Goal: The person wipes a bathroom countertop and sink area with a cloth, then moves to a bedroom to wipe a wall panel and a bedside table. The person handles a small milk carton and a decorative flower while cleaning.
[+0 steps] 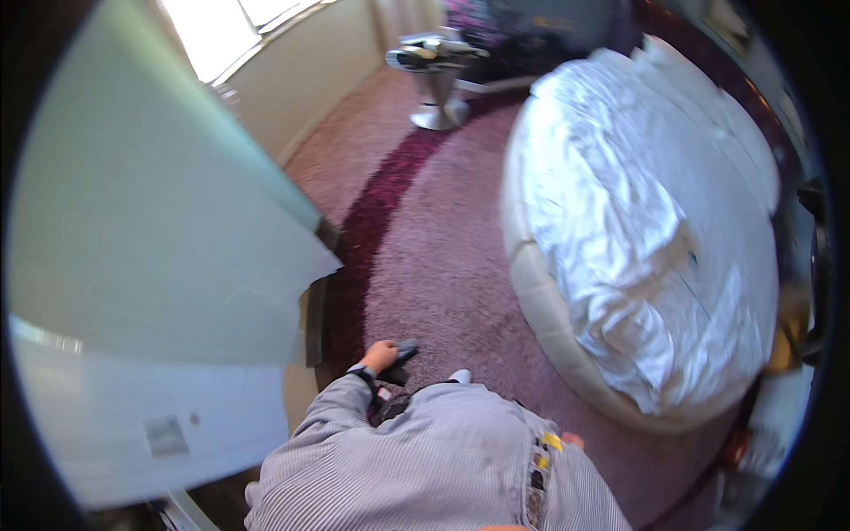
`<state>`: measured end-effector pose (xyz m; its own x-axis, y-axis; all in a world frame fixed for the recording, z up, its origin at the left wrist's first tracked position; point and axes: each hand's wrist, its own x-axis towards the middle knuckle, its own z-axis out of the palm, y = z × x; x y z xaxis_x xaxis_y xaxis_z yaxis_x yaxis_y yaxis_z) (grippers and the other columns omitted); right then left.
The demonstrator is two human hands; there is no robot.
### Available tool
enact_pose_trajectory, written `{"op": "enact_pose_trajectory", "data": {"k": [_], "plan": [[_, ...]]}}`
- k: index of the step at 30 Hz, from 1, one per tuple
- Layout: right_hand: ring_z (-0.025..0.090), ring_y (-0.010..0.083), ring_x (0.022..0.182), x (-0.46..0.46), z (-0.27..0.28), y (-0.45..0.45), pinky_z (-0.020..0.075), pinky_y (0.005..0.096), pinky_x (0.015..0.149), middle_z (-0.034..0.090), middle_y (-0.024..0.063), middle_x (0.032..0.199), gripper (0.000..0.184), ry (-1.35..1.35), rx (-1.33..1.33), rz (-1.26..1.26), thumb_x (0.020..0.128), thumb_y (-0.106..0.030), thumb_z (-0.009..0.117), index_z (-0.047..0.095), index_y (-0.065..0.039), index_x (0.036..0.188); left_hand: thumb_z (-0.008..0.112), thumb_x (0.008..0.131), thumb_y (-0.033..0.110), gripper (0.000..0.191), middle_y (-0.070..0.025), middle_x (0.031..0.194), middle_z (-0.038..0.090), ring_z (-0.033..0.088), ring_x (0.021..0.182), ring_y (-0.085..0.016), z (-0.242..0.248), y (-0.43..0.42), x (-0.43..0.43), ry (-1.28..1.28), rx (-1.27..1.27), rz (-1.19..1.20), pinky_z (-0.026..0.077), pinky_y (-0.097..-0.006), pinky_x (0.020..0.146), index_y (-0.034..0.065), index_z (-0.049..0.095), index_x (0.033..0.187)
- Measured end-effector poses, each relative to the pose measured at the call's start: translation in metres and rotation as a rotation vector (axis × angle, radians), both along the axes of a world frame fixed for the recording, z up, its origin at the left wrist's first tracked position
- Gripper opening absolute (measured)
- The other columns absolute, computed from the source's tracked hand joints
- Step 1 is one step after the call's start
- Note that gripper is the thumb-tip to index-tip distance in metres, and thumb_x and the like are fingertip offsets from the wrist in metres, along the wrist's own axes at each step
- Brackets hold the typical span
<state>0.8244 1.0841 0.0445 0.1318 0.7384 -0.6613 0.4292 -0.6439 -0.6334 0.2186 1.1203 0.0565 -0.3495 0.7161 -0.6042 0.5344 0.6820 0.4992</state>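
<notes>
My left hand, with a black band at the wrist, is closed around a dark grey handheld object. Its exact kind is not clear, and it is held above the mauve carpet. Close below that hand, another dark object is partly covered by my striped shirt. Only a bit of my right hand shows past the shirt's right side, so its fingers and anything in them are hidden. One white-socked foot shows just beyond the shirt.
To the right is a rounded bed with a cream padded frame and a rumpled white sheet. A large pale panel fills the left. Ahead, a silver pedestal bears metallic items near the wall below a bright window.
</notes>
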Motion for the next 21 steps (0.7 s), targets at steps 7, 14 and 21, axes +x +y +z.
{"op": "enact_pose_trajectory", "data": {"k": [7, 14, 21], "plan": [[0.063, 0.0139, 0.065, -0.047, 0.036, 0.053, 0.0513, 0.0283, 0.060, 0.067, 0.0082, 0.081, 0.034, 0.023, -0.026, -0.001, 0.079, -0.007, 0.066, 0.062, 0.001, 0.112, 0.056, 0.081, 0.020, 0.030, -0.0185, 0.092, 0.069, 0.067, 0.088, -0.029, -0.030, -0.009, -0.066, 0.010, 0.038, 0.040, 0.050, -0.0370, 0.080, 0.0016, 0.068, 0.102], [0.063, 0.0134, 0.066, -0.032, 0.040, 0.093, 0.0520, 0.0299, 0.059, 0.069, 0.0076, 0.086, 0.033, -0.280, -0.186, 0.229, 0.077, -0.012, 0.067, 0.065, -0.005, 0.110, 0.056, 0.084, 0.016, 0.028, -0.0132, 0.089, 0.070, 0.066, 0.084, -0.022, -0.064, -0.008, -0.046, -0.210, 0.068, 0.190, 0.050, -0.0326, 0.076, -0.0021, 0.068, 0.102], [0.066, 0.0179, 0.078, -0.057, 0.047, 0.122, 0.0532, 0.0321, 0.069, 0.070, 0.0098, 0.089, 0.034, -0.187, 0.017, 0.063, 0.078, -0.015, 0.064, 0.065, -0.005, 0.110, 0.056, 0.082, 0.015, 0.028, -0.0091, 0.077, 0.067, 0.061, 0.071, -0.019, -0.042, 0.025, -0.030, -0.218, -0.022, 0.034, 0.048, -0.0321, 0.066, -0.0053, 0.066, 0.098]]}}
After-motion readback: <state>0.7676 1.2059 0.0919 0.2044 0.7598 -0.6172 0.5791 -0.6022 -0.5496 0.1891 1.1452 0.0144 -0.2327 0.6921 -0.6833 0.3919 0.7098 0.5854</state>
